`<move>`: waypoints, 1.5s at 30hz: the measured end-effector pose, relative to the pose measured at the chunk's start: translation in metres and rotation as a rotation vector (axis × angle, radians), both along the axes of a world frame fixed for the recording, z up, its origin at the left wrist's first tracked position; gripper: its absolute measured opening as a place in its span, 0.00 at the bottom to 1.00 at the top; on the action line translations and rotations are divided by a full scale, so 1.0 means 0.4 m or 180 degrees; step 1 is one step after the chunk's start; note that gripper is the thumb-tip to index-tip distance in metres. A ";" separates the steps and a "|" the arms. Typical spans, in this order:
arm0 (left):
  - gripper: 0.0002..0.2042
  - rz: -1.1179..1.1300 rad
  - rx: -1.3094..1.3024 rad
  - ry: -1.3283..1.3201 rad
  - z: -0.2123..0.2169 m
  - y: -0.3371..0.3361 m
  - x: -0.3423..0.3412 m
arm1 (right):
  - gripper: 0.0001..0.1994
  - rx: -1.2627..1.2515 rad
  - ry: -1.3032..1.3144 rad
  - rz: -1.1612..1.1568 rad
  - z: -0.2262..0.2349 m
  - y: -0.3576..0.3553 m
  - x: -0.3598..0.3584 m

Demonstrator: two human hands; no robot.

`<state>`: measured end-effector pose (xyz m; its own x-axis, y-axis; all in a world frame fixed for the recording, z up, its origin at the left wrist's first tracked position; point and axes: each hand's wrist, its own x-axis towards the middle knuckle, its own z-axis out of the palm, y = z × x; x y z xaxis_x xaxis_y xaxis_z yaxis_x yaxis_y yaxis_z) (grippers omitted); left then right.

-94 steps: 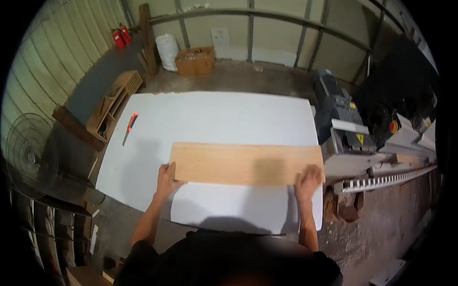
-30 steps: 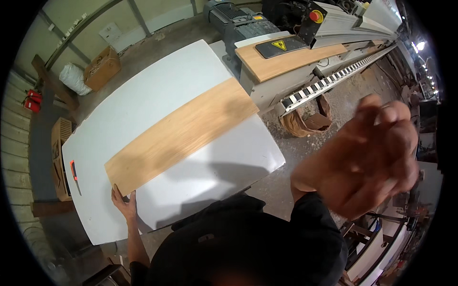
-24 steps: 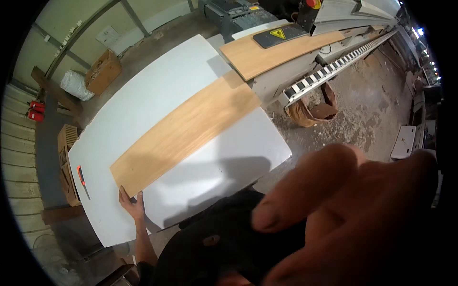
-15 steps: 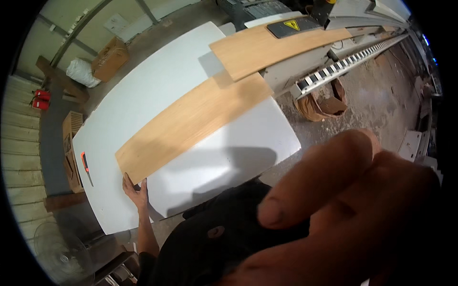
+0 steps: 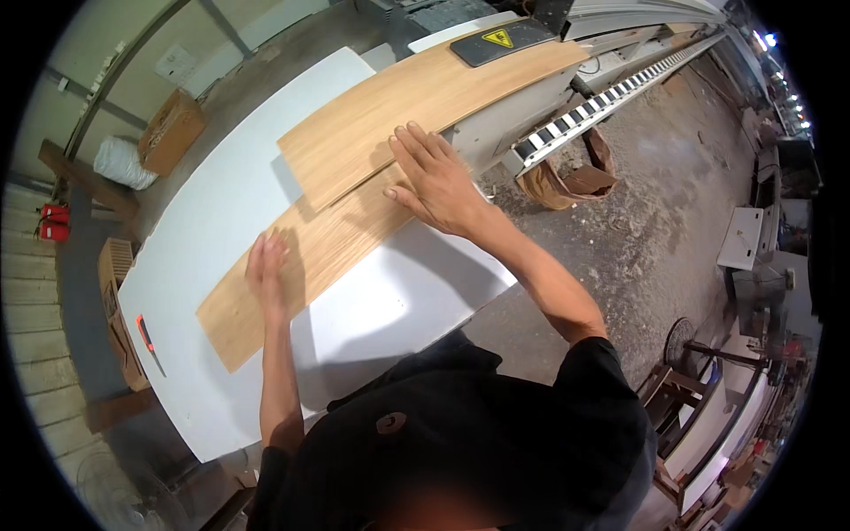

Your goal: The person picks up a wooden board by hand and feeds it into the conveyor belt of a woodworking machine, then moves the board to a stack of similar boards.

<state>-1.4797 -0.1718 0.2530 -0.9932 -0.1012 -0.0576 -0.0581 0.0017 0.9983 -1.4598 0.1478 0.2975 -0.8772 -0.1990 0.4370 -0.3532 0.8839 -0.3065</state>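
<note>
A long wood-grain board (image 5: 232, 328) lies on the white table, its far right part under a second wood-grain board (image 5: 354, 115). This second board comes out of a machine at the upper right and overhangs the first. My right hand (image 5: 440, 183) is open, fingers stretched out and close together, at the near edge of the second board; the thumb points left over the lower one. My left hand (image 5: 268, 263) is over the lower board, left of the second board's end, with fingers extended and slightly blurred. Whether it touches the surface I cannot tell.
The white table (image 5: 372, 305) spreads under both boards. A knife-like tool with a red handle (image 5: 144, 331) rests at its left. A black plate with a yellow warning sign (image 5: 502, 46) sits over the second board. Right of the table are a roller rail (image 5: 611, 102) and a cardboard container (image 5: 567, 181).
The second board has slid left, further over the lower one. My right hand has gone from near the camera to the boards. My left hand has left the lower board's near corner.
</note>
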 end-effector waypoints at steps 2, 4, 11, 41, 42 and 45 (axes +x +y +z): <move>0.26 -0.0049 0.0119 -0.0254 0.004 0.092 -0.082 | 0.31 0.0245 -0.0067 -0.0157 -0.059 0.024 -0.013; 0.26 -0.0138 0.0250 -0.0506 0.018 0.156 -0.107 | 0.32 0.0395 -0.0120 -0.0218 -0.093 0.058 -0.027; 0.24 -0.0388 0.0478 -0.0875 0.046 0.093 -0.145 | 0.34 0.0765 -0.0419 -0.1138 -0.117 0.247 -0.091; 0.35 0.0879 -0.2955 -0.0626 -0.010 -0.699 0.254 | 0.19 -0.0037 -0.0093 -0.1467 -0.209 0.070 -0.033; 0.37 0.0832 -0.2735 -0.0719 -0.031 -0.711 0.270 | 0.19 -0.0267 -0.0120 -0.1554 -0.221 0.072 -0.029; 0.45 0.0134 -0.1927 -0.0369 -0.071 -0.653 0.335 | 0.19 -0.0498 0.0045 -0.1791 -0.234 0.082 -0.023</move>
